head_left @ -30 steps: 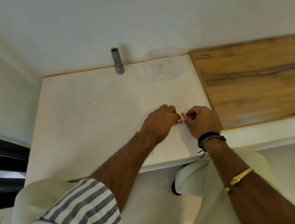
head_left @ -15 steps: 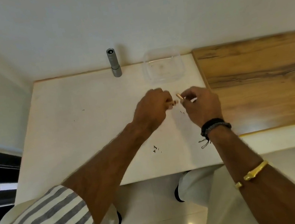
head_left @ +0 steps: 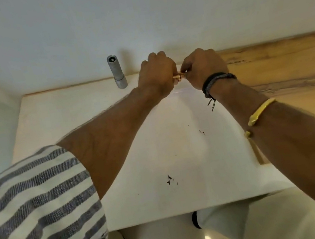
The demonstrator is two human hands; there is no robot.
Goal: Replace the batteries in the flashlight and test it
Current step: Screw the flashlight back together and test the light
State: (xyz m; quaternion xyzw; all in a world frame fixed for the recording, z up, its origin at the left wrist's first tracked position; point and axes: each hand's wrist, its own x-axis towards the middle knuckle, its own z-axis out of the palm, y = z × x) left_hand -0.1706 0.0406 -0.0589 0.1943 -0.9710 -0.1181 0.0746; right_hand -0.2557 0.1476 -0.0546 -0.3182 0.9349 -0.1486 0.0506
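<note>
A grey metal flashlight (head_left: 117,73) stands upright at the back edge of the white table (head_left: 68,117), against the wall. My left hand (head_left: 156,74) and my right hand (head_left: 203,69) meet just right of it, above a clear plastic container that they almost wholly hide. Both hands are closed on small copper-coloured batteries (head_left: 178,77); only the batteries' ends show between the fingers. How many batteries each hand holds cannot be told.
A wooden board (head_left: 281,69) covers the table's right part. Small dark specks (head_left: 170,179) lie on the white surface near the front edge. The wall runs right behind the flashlight.
Both hands moved away from the table's middle to its back edge, carrying the batteries, and now cover the clear container. The flashlight has stayed put.
</note>
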